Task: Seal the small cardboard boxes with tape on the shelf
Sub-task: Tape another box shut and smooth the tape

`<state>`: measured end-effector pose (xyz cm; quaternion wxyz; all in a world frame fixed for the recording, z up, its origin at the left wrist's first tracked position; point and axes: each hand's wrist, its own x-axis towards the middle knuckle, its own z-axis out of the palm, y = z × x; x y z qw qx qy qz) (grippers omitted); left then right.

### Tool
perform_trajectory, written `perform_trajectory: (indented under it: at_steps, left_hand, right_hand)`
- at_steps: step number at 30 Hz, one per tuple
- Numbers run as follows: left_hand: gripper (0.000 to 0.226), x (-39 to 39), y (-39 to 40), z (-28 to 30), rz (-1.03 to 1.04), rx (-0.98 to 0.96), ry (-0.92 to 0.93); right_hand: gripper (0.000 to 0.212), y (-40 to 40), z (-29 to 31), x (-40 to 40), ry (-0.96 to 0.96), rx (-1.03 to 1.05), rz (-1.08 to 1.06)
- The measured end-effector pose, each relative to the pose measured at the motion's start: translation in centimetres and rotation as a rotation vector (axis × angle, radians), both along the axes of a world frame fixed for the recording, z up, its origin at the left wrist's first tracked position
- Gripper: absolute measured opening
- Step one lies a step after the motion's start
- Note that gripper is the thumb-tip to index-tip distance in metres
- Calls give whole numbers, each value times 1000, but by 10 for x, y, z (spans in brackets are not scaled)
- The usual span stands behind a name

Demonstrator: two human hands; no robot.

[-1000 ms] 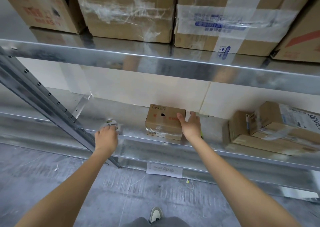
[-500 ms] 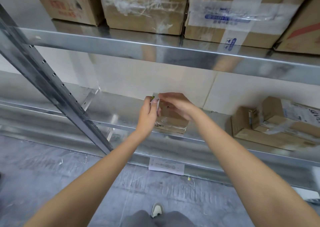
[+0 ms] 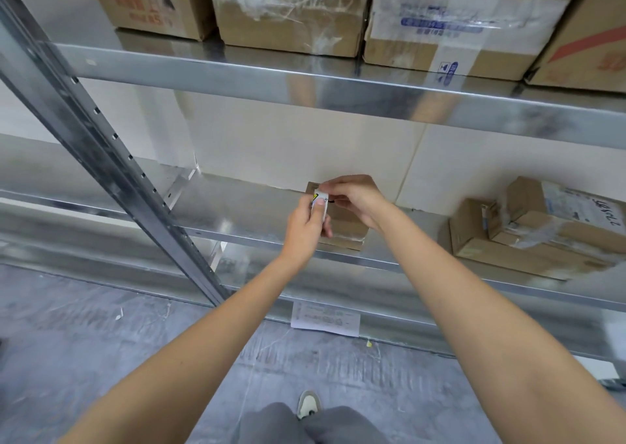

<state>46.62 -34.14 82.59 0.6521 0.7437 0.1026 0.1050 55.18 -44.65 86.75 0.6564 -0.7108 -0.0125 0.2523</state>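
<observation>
Both hands together over small cardboard box (image 3: 345,225) on lower shelf (image 3: 244,213). Left hand (image 3: 305,227) grips white tape roll (image 3: 320,203); right hand (image 3: 355,196) pinches at roll's top edge. Box sits directly behind and under them, mostly hidden.

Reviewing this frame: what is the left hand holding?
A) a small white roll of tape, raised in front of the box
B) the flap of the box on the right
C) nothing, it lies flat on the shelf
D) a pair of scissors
A: the left hand grips a small white tape roll in front of the small cardboard box, while the right hand pinches at the roll's top edge.
</observation>
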Motion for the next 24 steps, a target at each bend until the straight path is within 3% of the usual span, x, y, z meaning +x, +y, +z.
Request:
perform_trajectory:
  at_steps: [4,6,10,14,21,24]
  left_hand:
    - [40,-17,9,2,-95,151,-15]
    - [38,-24,15,3,-143,183,2]
    - [42,-23,18,5,-146,-16,93]
    - [53,-24,15,-1,-156,-107,264]
    - [48,-26,15,1,-235,-102,116]
    - [44,-24,10,2,-221,-121,165]
  right_hand:
    - [15,-5,3,1,-20,-96,-12]
    - [17,-6,2,-1,-54,-135,-5]
    - [4,0,1,-1,-73,-97,-82]
    - [11,2,2,8,-98,-57,-197]
    - [13,-3,-5,28,48,-8,-336]
    - [8,-4,-3,35,7,-16,-319]
